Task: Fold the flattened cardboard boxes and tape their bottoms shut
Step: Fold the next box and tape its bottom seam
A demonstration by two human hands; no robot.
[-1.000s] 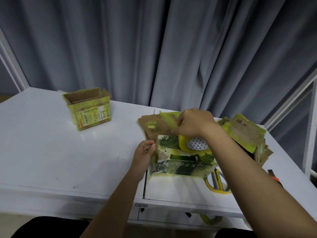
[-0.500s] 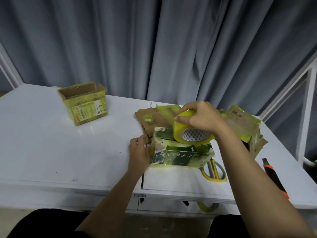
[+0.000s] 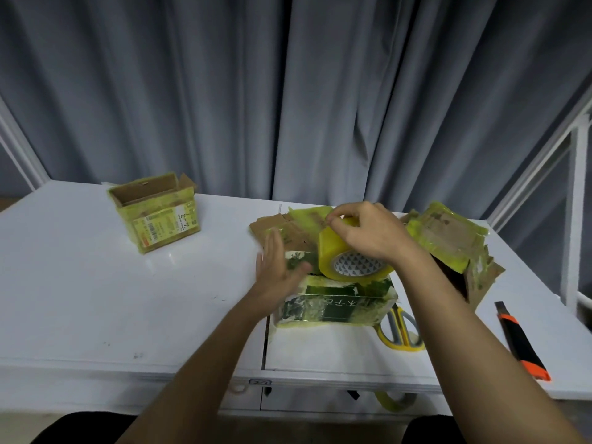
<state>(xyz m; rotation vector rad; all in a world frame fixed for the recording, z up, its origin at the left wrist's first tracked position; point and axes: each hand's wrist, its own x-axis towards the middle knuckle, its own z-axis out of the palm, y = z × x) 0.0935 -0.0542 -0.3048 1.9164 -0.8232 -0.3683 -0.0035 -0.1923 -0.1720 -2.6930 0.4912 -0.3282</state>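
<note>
— Why is the tape roll (image 3: 346, 261) sitting on the box (image 3: 336, 302) at centre frame?

— My right hand (image 3: 368, 235) grips it there to pull tape across the bottom, I'd say. My left hand (image 3: 275, 270), fingers straight and holding nothing, lies against the box's left end.

— Anything in the boxes?

— The finished box (image 3: 157, 213), upper left, stands open; nothing shows inside.

The left hand (image 3: 277, 274) is held flat, its fingers straight and spread and pointed away from the body, its outline blurred; nothing is gripped by it. The right hand (image 3: 371, 238) is raised just beyond and to the right of it, its fingers curled downward and its thumb and forefinger pinched together. Both bare forearms are extended forward from the lower edge.
</note>
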